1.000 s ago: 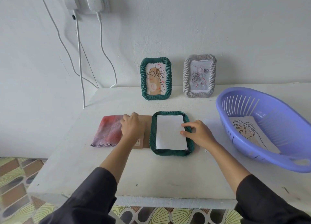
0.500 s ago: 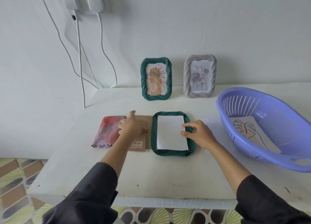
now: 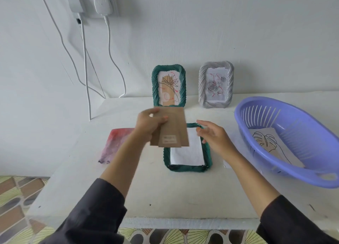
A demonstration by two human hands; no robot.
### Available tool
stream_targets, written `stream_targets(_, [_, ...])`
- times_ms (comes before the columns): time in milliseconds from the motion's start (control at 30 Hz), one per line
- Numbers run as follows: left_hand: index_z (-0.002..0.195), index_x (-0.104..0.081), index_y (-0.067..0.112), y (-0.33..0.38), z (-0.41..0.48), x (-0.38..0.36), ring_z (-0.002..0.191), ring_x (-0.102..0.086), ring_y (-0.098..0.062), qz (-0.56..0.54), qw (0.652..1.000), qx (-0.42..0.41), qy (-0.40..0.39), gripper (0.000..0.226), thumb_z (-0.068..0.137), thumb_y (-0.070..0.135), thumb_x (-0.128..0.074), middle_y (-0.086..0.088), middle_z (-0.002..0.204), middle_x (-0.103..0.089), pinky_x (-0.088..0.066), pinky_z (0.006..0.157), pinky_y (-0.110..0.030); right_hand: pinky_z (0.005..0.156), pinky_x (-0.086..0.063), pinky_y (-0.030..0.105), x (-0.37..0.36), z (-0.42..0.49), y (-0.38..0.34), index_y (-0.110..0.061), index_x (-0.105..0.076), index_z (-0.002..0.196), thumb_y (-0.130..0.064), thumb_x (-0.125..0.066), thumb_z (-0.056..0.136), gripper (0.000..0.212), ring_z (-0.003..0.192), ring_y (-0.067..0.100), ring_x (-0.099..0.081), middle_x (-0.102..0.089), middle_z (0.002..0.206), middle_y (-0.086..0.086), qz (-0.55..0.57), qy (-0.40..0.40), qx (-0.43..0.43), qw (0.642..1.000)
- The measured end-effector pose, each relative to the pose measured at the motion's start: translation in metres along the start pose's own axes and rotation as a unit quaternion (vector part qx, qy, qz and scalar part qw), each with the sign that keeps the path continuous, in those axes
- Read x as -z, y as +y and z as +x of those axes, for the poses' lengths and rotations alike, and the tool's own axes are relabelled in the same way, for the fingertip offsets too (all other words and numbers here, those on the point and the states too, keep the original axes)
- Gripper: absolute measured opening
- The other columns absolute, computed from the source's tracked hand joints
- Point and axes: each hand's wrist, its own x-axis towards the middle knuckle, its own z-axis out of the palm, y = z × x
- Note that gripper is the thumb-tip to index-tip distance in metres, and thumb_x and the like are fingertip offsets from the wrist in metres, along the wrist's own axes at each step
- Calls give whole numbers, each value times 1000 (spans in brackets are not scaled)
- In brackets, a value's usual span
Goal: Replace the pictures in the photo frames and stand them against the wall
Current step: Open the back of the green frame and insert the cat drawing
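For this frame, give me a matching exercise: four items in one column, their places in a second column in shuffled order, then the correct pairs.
Items:
1. brown backing board
2. grey frame
3. leaf drawing
4. green frame with white sheet

Places:
A. lying in the purple basket
B. flat on the table, face down
C. held up in the left hand
D. standing against the wall

Pairs: 1-C, 2-D, 3-A, 4-B
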Motion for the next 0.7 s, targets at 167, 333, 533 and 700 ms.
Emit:
stream_targets(167, [115, -59, 0, -22, -9, -40, 86, -62, -30, 15, 990, 75, -118, 33, 83, 0, -64, -19, 106, -62, -55, 80, -42, 54, -47, 16, -6, -1, 5, -10, -60, 118, -9, -60, 89, 29, 64, 13, -57, -63, 78, 9, 63, 53, -54, 995])
stream_targets(333, [107, -63, -7, -36, -2, -44, 87, -62, -30, 97, 983, 67, -140, 26, 82, -4, -61, -19, 99, -64, -54, 87, -44, 53, -44, 16, -7, 7, 18, -4, -63, 117, -6, -63, 86, 31, 70, 15, -59, -61, 75, 2, 45, 53, -112, 991])
stream_targets(533, [109, -62, -8, -44, 10, -45, 97, -64, -34, 128, 981, 62, -134, 33, 78, 0, -66, -26, 111, -65, -54, 89, -46, 85, -53, 40, -12, 15, 24, -2, -63, 117, -6, -65, 84, 34, 91, 27, -64, -68, 101, 17, 32, 48, -129, 990])
stream_targets(700, [111, -62, -6, -45, 9, -44, 99, -64, -34, 134, 979, 58, -140, 35, 78, 1, -66, -23, 113, -65, -54, 89, -44, 87, -55, 42, -12, 15, 25, -3, -63, 116, -7, -65, 84, 33, 96, 30, -66, -69, 103, 17, 20, 50, -134, 990])
